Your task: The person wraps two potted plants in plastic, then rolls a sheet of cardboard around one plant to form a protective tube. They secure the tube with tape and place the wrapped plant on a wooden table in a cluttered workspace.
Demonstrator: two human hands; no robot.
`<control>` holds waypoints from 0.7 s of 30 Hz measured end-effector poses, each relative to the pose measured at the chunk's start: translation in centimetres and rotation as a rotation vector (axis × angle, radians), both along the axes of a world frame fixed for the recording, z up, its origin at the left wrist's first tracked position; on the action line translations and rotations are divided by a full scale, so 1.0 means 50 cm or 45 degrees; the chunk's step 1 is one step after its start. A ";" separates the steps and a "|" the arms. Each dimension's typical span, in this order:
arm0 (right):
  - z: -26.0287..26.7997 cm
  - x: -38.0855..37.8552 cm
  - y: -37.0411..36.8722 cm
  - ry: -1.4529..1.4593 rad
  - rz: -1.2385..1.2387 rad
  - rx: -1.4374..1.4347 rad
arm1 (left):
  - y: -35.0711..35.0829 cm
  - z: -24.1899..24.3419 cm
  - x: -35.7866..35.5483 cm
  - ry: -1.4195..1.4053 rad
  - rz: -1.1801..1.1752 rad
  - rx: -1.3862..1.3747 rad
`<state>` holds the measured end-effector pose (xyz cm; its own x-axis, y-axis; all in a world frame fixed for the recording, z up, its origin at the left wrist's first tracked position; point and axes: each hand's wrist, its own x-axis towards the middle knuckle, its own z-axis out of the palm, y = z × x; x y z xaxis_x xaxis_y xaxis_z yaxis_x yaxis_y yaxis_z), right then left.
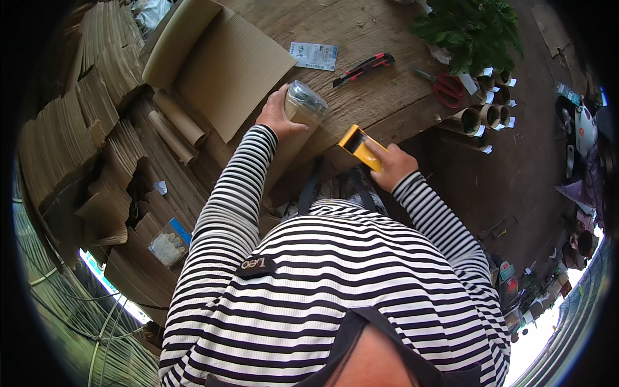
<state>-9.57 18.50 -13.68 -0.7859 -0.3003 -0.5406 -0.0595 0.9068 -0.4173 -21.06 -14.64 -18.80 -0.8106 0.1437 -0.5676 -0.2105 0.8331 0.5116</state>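
My left hand (279,115) grips a rolled corrugated-cardboard tube (302,116) near its far end. Clear film or tape covers that end, and something dark green shows through it. The tube slants down over the front edge of the wooden table (401,92); my sleeve hides part of it. In my right hand (397,166) is a yellow hand-held tape dispenser (371,157), its open frame turned towards the tube. A faint clear strip seems to run between dispenser and tube, though it is hard to make out.
On the table lie a partly rolled corrugated sheet (237,63), a printed label (313,56), a red-and-black utility knife (362,70) and red-handled scissors (447,90). Leafy green stems (469,34) and several labelled cardboard tubes (469,121) are at right. Cardboard stacks (67,140) crowd the left.
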 end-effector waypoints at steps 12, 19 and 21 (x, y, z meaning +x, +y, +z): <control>-0.045 -0.169 -0.247 0.258 -0.061 -0.171 | -0.233 -0.039 -0.109 -0.076 0.295 0.170; -0.019 -0.227 -0.315 0.288 -0.123 -0.290 | -0.064 0.022 -0.063 0.227 0.049 -0.731; 0.041 -0.206 -0.278 0.290 -0.085 -0.307 | -0.075 0.028 -0.064 0.216 0.084 -0.706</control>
